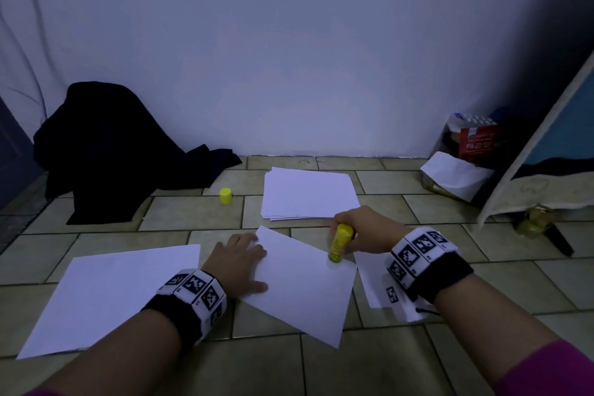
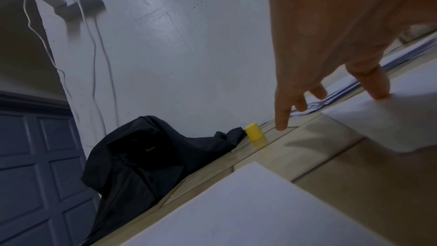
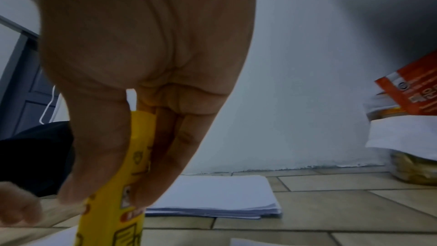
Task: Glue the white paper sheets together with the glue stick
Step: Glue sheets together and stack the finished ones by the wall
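Gluing step: right hand (image 1: 363, 228) grips glue stick (image 1: 339, 243), tip down on sheet (image 1: 305, 286); left hand (image 1: 239, 259) flat, fingers straight, pins it. Next likely: lay another sheet on.

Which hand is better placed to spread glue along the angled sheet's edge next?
Right. The right hand already grips the glue stick, its tip down on the angled sheet. The left hand lies flat on that sheet, steadying it.
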Action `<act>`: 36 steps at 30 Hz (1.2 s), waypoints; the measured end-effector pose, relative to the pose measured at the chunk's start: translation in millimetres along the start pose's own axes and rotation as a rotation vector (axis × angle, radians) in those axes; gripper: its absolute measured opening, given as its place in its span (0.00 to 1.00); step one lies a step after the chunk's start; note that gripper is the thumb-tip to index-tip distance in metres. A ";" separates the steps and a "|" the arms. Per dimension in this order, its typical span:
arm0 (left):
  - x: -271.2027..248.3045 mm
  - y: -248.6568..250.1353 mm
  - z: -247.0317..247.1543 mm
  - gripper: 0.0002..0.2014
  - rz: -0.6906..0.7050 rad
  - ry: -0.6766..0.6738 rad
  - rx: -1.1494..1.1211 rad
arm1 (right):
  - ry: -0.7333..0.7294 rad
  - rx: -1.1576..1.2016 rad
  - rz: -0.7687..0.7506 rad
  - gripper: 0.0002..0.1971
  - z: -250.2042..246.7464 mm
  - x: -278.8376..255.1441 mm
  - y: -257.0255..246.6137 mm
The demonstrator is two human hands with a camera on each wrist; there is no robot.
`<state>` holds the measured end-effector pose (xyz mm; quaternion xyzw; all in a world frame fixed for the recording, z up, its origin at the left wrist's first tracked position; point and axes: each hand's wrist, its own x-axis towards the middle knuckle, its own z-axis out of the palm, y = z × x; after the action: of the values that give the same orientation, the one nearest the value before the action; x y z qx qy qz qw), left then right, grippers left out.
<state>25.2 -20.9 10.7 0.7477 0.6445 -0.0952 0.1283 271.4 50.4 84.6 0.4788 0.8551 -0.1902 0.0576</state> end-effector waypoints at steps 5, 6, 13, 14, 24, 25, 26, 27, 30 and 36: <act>-2.8 -7.7 0.4 0.27 0.025 -0.005 -0.011 | -0.054 -0.047 0.030 0.18 -4.7 -4.2 9.6; -3.3 -9.1 0.5 0.28 0.032 -0.008 -0.005 | -0.072 -0.080 0.038 0.18 -6.4 -4.1 10.0; -12.8 -11.0 2.8 0.33 -0.003 0.004 -0.042 | 0.423 0.672 0.104 0.10 -21.3 3.1 24.0; -13.7 -11.9 5.9 0.33 -0.007 0.000 -0.042 | 0.490 0.959 0.106 0.09 -20.1 5.2 20.4; -8.8 -17.1 29.6 0.39 -0.057 -0.151 -0.061 | 0.096 1.603 0.159 0.06 32.4 63.7 -41.6; -6.9 -17.3 33.4 0.40 -0.074 -0.152 -0.051 | 0.082 1.513 0.146 0.03 36.1 72.0 -49.6; -5.5 -17.2 35.6 0.40 -0.088 -0.154 -0.052 | 0.086 1.421 0.130 0.01 37.6 79.8 -58.5; -3.9 -17.2 37.2 0.42 -0.098 -0.157 -0.061 | 0.124 1.307 0.123 0.04 39.0 90.4 -65.5; -2.0 -17.7 36.9 0.53 -0.102 -0.158 -0.085 | 0.246 0.814 0.128 0.11 39.4 117.5 -85.5; -1.3 -17.2 38.3 0.60 -0.104 -0.138 -0.097 | 0.276 0.426 0.021 0.21 52.1 144.9 -115.6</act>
<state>8.9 -31.8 -26.5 0.6979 0.6758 -0.1218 0.2032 92.3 91.9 27.2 0.5105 0.7904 -0.2985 -0.1597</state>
